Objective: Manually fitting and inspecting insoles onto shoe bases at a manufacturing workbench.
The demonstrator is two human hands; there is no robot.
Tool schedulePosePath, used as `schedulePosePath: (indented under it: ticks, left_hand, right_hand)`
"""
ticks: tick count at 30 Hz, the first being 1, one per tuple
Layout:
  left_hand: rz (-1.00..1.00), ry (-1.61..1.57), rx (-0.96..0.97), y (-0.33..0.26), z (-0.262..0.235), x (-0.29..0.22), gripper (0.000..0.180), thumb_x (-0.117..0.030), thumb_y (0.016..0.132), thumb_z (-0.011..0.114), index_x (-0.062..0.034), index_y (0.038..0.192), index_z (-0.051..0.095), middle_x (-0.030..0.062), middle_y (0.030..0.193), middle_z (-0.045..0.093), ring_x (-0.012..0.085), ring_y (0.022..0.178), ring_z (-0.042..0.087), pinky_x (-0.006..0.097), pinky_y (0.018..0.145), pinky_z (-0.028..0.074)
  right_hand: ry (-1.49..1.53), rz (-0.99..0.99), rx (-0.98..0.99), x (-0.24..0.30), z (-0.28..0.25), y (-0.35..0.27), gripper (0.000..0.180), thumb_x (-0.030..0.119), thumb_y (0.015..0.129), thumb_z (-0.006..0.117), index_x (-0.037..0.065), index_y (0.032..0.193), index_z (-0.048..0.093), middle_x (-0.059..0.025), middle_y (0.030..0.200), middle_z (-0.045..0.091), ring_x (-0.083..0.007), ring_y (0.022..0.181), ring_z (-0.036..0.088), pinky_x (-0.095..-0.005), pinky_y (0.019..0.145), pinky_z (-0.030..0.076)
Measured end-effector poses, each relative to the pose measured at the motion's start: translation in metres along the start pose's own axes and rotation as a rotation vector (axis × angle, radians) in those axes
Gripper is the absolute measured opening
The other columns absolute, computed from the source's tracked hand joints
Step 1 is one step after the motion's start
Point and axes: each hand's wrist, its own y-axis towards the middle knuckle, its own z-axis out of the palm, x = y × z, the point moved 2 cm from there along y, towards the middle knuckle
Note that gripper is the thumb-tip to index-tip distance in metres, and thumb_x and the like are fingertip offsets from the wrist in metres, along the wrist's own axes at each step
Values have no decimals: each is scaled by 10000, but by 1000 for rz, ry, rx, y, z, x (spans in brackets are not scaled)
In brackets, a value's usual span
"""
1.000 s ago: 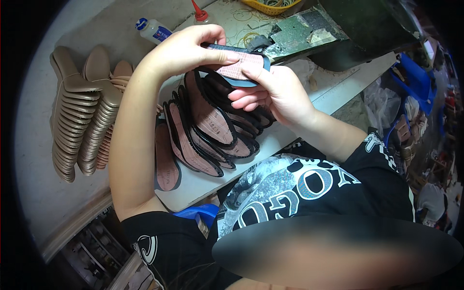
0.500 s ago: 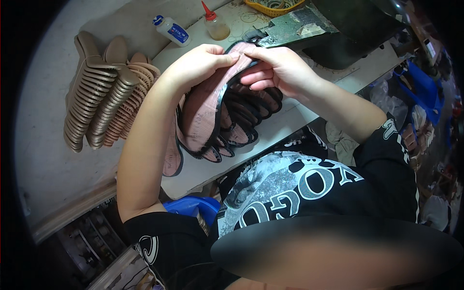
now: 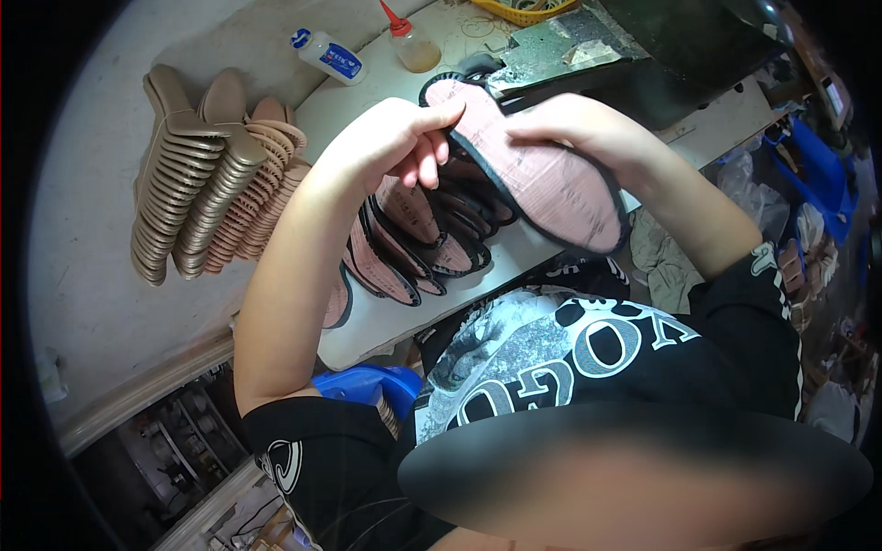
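Note:
A pink shoe insole [image 3: 547,174] with a black gathered edge is held up in front of me. Its wide end slants to the lower right, its narrow end to the upper left. My left hand [image 3: 404,138] pinches the narrow end, thumb on the pink face and fingers curled below. From the other side my right hand [image 3: 588,129] grips the long edge near the middle, its thumb on top and its fingers hidden behind. Beneath my hands, several similar black-edged pink insoles [image 3: 404,216] lie fanned out and overlapping on the table.
Rows of stacked beige and tan soles [image 3: 184,184] stand at the left. Behind are a white bottle [image 3: 329,57] with a blue cap, a red-tipped squeeze bottle [image 3: 413,48], a yellow basket [image 3: 524,9] and a green metal machine [image 3: 560,53]. A blue container [image 3: 367,386] sits below the table edge.
The insole has swung from pointing lower left to lower right, uncovering the insoles on the table. Both hands still hold it; my right hand has turned and shifted slightly right.

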Motion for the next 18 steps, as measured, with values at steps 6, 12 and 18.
schedulePosePath:
  ticks: [6, 12, 18]
  left_hand:
    - [89, 70, -118, 8, -16, 2, 536, -482, 872, 589, -52, 556, 537, 8, 354, 403, 74, 271, 314, 216, 312, 221]
    - [114, -2, -182, 30, -31, 8, 524, -485, 844, 622, -60, 552, 531, 0, 352, 366, 90, 279, 307, 237, 333, 221]
    - [322, -272, -428, 39, -43, 25, 389, -414, 866, 622, -108, 641, 541, -25, 465, 482, 56, 354, 372, 210, 356, 227]
  right_hand:
    - [74, -32, 78, -24, -6, -32, 264, 247, 852, 669, -16, 877, 669, -12, 754, 639, -52, 662, 558, -199, 608, 427]
    - [259, -82, -94, -33, -2, -10, 251, 217, 870, 649, -34, 875, 656, -48, 799, 660, -77, 679, 596, -215, 626, 465]
    - [390, -159, -68, -32, 55, 21, 245, 205, 897, 616, -37, 920, 647, -58, 842, 665, -93, 728, 609, -240, 666, 485]
